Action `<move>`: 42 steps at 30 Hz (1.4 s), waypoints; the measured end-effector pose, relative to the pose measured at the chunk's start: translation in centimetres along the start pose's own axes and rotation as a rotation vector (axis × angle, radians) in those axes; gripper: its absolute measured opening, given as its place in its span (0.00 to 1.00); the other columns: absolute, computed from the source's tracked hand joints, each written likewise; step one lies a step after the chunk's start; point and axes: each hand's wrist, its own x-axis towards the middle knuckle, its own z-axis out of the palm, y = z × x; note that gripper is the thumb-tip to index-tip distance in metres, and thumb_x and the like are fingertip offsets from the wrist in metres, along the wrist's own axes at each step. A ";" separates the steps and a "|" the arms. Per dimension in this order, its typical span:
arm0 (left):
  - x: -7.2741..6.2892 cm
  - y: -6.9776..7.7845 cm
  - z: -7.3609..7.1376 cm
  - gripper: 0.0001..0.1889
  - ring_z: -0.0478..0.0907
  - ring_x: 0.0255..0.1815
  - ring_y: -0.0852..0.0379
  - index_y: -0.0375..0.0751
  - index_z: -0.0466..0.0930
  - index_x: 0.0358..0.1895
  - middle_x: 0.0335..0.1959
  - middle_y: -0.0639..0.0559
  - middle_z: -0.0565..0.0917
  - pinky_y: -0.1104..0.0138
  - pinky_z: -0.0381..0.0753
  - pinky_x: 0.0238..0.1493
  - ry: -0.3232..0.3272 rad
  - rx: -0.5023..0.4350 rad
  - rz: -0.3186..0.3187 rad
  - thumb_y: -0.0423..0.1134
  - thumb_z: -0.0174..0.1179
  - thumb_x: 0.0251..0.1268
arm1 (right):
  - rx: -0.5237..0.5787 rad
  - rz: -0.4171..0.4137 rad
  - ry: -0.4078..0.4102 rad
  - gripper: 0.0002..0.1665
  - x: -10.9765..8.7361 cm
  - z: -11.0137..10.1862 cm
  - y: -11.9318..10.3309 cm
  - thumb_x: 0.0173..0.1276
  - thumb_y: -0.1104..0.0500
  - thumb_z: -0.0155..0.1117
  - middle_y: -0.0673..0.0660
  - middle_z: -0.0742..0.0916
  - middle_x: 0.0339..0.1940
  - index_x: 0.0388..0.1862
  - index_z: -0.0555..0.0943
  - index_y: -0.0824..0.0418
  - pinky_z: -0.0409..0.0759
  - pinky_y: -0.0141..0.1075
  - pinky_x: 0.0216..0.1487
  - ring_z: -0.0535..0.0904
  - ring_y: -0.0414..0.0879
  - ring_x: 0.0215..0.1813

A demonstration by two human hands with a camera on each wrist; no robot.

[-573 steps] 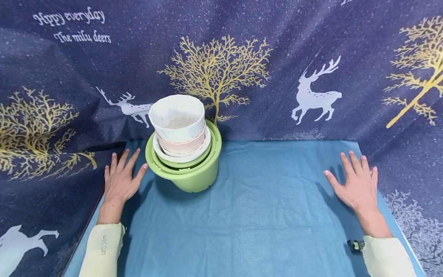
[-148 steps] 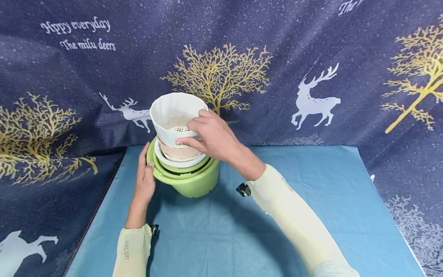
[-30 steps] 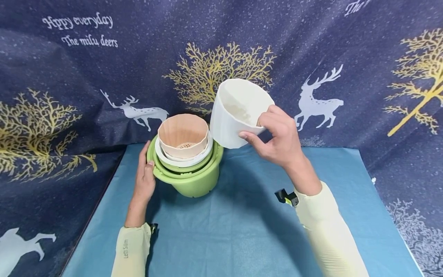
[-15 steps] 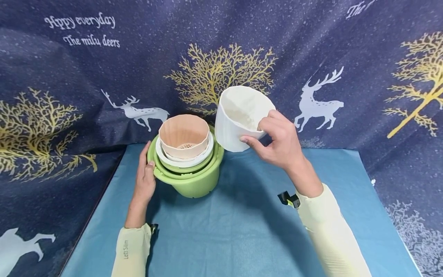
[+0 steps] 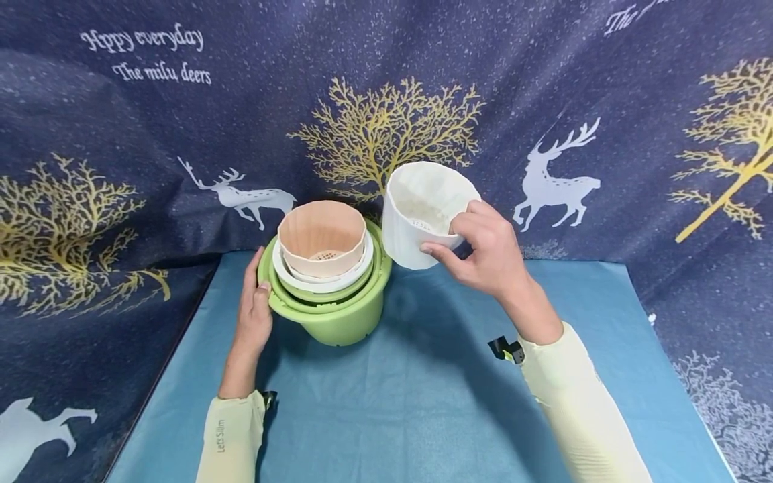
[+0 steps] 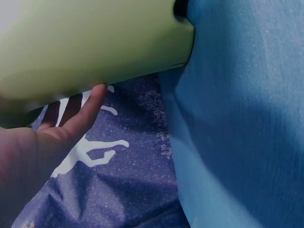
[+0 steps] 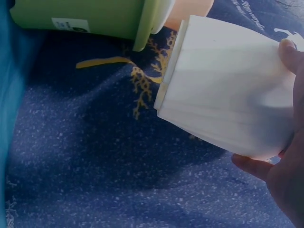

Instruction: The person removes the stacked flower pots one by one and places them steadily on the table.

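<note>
My right hand (image 5: 490,245) pinches the rim of a white faceted flowerpot (image 5: 410,235), thumb outside and fingers over the edge. This pot hangs tilted above the table, with small holes partly visible in its bottom. My left hand (image 5: 253,312) rests along the left side of a large green flowerpot (image 5: 344,322), fingers extended against its wall in the left wrist view. Nested in the green pot are another green rim, a white pot (image 5: 331,286) and, on top, a peach flowerpot (image 5: 323,231) with a perforated bottom. Their lower parts are hidden.
A blue cloth (image 5: 374,402) covers the table. Behind and beside it hangs a dark blue curtain (image 5: 241,121) printed with deer and trees. The nested pots stand at the back left, near the curtain. A small black camera (image 5: 506,350) sits at my right wrist.
My right hand has lifted the white pot off the stack and moved it right; lately it has lowered slightly. The peach pot underneath is now exposed. My left hand stays at the green pot.
</note>
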 end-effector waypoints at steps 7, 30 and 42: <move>-0.1 0.0 0.0 0.34 0.55 0.83 0.51 0.40 0.54 0.86 0.85 0.44 0.58 0.75 0.54 0.78 -0.005 -0.005 -0.007 0.27 0.37 0.78 | -0.044 0.000 -0.051 0.37 -0.7 0.3 0.7 0.73 0.31 0.64 0.54 0.74 0.17 0.17 0.73 0.57 0.69 0.45 0.31 0.67 0.51 0.28; -0.2 0.2 -0.2 0.33 0.54 0.84 0.52 0.45 0.54 0.87 0.86 0.49 0.57 0.74 0.54 0.77 -0.014 0.019 -0.036 0.29 0.36 0.81 | -0.062 0.080 -0.088 0.37 -2.6 1.8 3.0 0.70 0.31 0.69 0.56 0.77 0.19 0.18 0.75 0.59 0.70 0.46 0.30 0.70 0.52 0.28; -0.1 0.1 -0.1 0.33 0.54 0.84 0.51 0.44 0.54 0.86 0.86 0.43 0.57 0.74 0.54 0.78 -0.011 0.024 -0.014 0.29 0.36 0.80 | -0.081 0.075 -0.120 0.38 -3.6 2.7 4.0 0.72 0.29 0.66 0.52 0.71 0.17 0.16 0.72 0.57 0.65 0.43 0.29 0.65 0.50 0.25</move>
